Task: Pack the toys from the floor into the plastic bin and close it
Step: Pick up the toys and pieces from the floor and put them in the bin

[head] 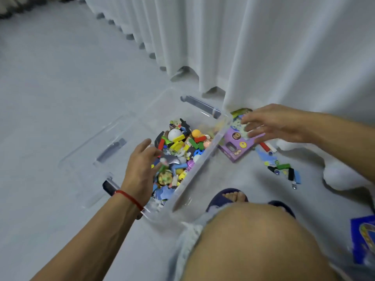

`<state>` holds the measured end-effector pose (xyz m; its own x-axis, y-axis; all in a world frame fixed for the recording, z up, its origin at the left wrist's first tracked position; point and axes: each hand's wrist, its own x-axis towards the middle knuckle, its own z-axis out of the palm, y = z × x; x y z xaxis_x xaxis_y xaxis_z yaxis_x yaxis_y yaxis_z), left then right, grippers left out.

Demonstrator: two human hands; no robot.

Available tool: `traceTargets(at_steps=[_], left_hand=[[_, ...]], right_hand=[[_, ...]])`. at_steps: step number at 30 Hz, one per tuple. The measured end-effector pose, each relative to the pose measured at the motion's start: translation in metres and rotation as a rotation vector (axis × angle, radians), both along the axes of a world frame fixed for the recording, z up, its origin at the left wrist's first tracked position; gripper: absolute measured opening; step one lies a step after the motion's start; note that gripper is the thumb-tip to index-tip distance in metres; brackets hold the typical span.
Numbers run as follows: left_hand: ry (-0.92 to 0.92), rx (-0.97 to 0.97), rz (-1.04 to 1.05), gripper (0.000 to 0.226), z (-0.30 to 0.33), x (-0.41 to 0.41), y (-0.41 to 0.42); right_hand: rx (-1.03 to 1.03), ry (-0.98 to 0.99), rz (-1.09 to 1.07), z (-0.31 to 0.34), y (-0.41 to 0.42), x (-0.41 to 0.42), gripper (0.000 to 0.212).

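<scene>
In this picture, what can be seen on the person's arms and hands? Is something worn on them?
Both forearms are bare, with no sleeves in view. The left hand has a thin red string bracelet around its wrist. The right hand and its wrist show no bracelet, watch or glove. No rings can be made out; the fingers are somewhat blurred.

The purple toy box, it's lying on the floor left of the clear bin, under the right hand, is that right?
Not quite. The head view shows the purple toy box lying on the floor right of the clear bin, not left. It is under the right hand, as you said.
</scene>
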<state>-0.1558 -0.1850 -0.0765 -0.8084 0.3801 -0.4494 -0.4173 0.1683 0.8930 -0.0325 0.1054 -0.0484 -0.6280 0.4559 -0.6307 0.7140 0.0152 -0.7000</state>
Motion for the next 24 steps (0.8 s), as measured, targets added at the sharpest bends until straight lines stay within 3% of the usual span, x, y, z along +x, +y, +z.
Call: traceTargets(at_steps=[3, 6, 11, 16, 24], left_hand=[[0.027, 0.04, -0.136, 0.043, -0.008, 0.021, 0.032], [0.071, 0.019, -0.348, 0.046, -0.018, 0.044, 0.077], [0.26, -0.11, -0.737, 0.044, -0.059, 0.078, 0.149], [0.646, -0.429, -1.143, 0.048, -0.14, 0.082, 0.207], [1.292, -0.54, -1.3, 0.044, -0.245, 0.078, 0.287]], right_hand=[[0.276, -0.207, -0.052, -0.016, 0.041, 0.068, 0.026], [0.336, -0.372, -0.008, -0.038, 0.061, 0.125, 0.016], [0.459, -0.52, 0.183, -0.085, 0.064, 0.177, 0.034], [0.402, -0.529, 0.141, -0.167, 0.06, 0.203, 0.058], [0.495, -0.328, -0.303, -0.291, 0.051, 0.202, 0.08]])
